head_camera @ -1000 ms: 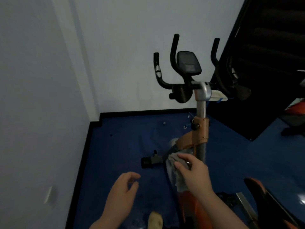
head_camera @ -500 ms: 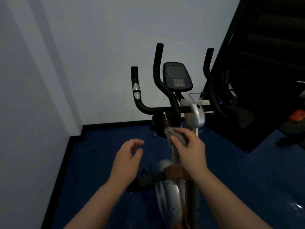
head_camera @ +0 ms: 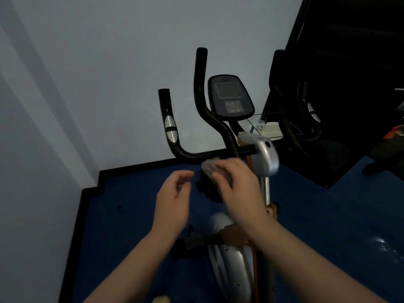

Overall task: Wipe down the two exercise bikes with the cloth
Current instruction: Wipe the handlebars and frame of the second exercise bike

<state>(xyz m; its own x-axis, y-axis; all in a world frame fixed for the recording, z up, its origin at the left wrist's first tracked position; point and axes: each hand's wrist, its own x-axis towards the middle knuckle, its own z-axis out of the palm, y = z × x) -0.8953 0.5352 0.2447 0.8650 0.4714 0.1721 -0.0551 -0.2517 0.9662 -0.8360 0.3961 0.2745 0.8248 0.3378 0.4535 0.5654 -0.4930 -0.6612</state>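
Observation:
An exercise bike (head_camera: 264, 156) with black handlebars, a dark console (head_camera: 229, 96) and a silver and orange post stands in front of me. My right hand (head_camera: 238, 182) holds a grey cloth (head_camera: 208, 166) against the black joint just under the handlebar crossbar. My left hand (head_camera: 175, 193) hovers to the left of it with loosely curled fingers, holding nothing. The bike's silver flywheel cover (head_camera: 229, 254) shows below my wrists.
White walls close off the left and the back, meeting the blue floor (head_camera: 131, 215) at a black skirting. A dark panel (head_camera: 349, 62) rises at the right, with more dark equipment and an orange part (head_camera: 393, 133) at the far right edge.
My right hand has carried the cloth up from the lower frame to the handlebar joint. My left hand rose alongside it, and my view lifted toward the console.

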